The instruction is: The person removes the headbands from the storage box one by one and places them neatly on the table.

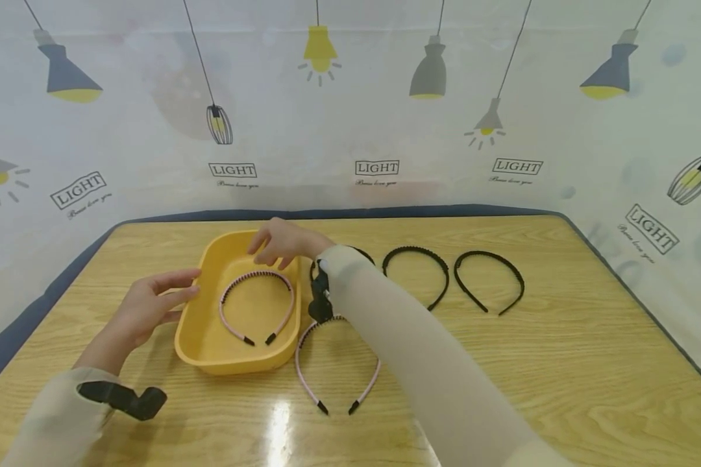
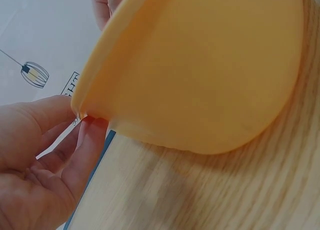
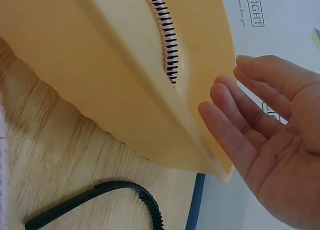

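Observation:
A yellow plastic basin stands on the table, left of centre. Inside it lies a pink headband with dark teeth along its inner side. My left hand pinches the basin's left rim between thumb and fingers, as the left wrist view shows up close. Over the basin's far right corner hovers my right hand, its fingers loosely bent and holding nothing. Another pink headband lies on the table right of the basin, partly covered by my right sleeve.
Several headbands are on the wooden table. Behind my right forearm, a black headband is mostly hidden; a second black headband and a third black headband lie farther right. A lamp-printed cloth hangs behind the table.

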Tool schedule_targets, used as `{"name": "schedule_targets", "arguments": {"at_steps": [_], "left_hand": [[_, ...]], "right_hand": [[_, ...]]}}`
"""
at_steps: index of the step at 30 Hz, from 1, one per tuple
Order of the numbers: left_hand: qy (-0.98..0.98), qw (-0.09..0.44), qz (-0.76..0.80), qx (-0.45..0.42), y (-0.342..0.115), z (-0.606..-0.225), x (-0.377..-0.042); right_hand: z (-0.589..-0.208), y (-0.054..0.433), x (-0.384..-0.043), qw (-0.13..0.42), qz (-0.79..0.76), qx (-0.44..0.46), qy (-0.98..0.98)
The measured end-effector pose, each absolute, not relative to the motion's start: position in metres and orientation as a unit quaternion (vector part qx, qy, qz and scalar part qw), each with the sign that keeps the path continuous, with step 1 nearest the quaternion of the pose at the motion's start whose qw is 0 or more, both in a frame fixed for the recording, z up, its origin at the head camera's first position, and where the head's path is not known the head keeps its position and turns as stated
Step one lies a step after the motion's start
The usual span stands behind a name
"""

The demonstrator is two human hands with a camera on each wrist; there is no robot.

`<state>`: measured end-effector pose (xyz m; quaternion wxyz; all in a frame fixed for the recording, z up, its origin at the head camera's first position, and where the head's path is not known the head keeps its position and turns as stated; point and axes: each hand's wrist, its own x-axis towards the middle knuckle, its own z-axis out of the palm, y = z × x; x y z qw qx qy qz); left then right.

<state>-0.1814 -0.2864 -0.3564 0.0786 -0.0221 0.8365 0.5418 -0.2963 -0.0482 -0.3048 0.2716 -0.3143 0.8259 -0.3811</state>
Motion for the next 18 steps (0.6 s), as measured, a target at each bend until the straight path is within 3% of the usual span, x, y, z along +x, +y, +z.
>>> {"name": "schedule_targets", "arguments": {"at_steps": [18], "left_hand": [[0.833,0.076,0.547,-0.023,-0.2895,-0.3565,-0.1823]], "right_hand": [[-0.3133,-0.0527,-0.3072,0.295,-0.38,-0.3,0.824]]}}
